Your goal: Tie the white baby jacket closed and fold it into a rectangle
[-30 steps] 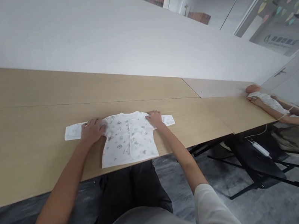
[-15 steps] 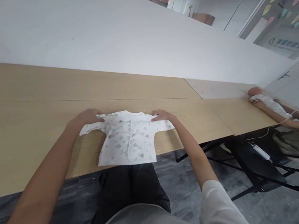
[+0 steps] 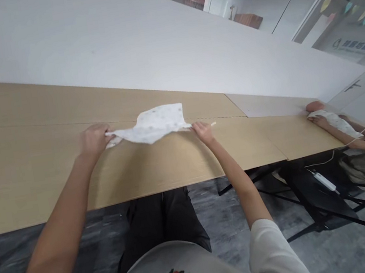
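A white baby shirt with a small print is stretched between my two hands above the wooden table. My left hand is closed around its left end, near a sleeve, and is a little smeared by motion. At the other end, my right hand grips the cloth, and a bit of sleeve sticks out past the fingers. The body of the shirt is in the air, flipped toward the wall and blurred, with its shadow on the tabletop below.
A white wall runs along the table's far edge. At the right, another person's hands hold a doll in white clothing. Black folding chairs and a white power strip on one seat are below the table's right part.
The shirt lay flat with its hem toward me at the near edge. Now it is lifted and swung away toward the wall, with both hands closed on its ends.
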Tool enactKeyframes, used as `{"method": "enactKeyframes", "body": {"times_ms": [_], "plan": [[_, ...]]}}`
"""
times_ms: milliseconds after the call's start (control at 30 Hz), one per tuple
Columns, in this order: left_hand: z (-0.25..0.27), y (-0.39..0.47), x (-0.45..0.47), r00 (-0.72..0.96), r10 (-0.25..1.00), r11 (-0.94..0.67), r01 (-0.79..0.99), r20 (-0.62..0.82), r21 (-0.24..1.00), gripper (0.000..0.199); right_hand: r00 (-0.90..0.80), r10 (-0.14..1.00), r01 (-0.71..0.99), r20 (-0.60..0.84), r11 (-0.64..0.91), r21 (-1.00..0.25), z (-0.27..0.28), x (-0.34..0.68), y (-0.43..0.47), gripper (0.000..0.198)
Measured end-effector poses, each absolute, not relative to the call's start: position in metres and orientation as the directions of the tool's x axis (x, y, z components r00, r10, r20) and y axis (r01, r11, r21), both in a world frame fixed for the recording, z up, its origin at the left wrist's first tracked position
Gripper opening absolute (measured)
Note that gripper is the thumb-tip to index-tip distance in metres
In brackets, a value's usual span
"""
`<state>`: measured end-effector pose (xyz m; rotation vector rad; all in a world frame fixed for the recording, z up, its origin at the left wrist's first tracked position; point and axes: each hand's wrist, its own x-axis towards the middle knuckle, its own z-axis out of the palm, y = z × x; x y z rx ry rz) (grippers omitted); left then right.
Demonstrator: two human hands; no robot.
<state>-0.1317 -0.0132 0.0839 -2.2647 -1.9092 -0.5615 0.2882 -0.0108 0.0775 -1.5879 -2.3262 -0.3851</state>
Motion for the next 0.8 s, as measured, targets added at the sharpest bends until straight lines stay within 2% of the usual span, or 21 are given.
{"method": "enactKeyframes", "body": {"times_ms": [67,133,267,333,400,533,667,800], "plan": [[0.06,-0.026,-0.135,0.153,0.956,-0.187,0.976,0.25,0.116,0.016,-0.4,0.879,0.915,0.259,0.397,0.066,0.052,0.29,-0.032,0.032],[0.045,-0.041,-0.137,0.153,0.968,-0.173,0.981,0.2,0.09,0.017,-0.452,0.876,0.892,0.169,0.447,0.073,0.032,0.292,-0.054,0.028],[0.03,-0.067,-0.144,0.107,0.972,-0.126,0.989,0.212,0.08,0.02,-0.481,0.873,0.876,0.088,0.475,0.08,0.012,0.299,-0.093,0.025],[0.025,-0.076,-0.149,0.051,0.971,-0.076,0.992,0.233,0.098,0.028,-0.456,0.888,0.888,0.065,0.449,0.094,0.007,0.305,-0.108,0.026],[0.019,-0.085,-0.153,-0.012,0.974,-0.014,0.994,0.228,0.112,0.035,-0.371,0.926,0.926,0.064,0.364,0.1,0.003,0.311,-0.119,0.027],[0.005,-0.104,-0.158,-0.121,0.973,0.086,0.98,0.195,0.179,0.039,-0.062,0.992,0.997,0.107,0.056,0.052,-0.003,0.322,-0.125,0.035],[-0.006,-0.115,-0.164,-0.213,0.938,0.123,0.942,0.274,0.311,0.042,0.199,0.968,0.977,0.154,-0.183,-0.109,-0.005,0.33,-0.12,0.04],[-0.01,-0.117,-0.172,-0.248,0.917,0.12,0.918,0.313,0.378,0.046,0.393,0.897,0.906,0.204,-0.34,-0.252,-0.007,0.335,-0.117,0.042]]}}
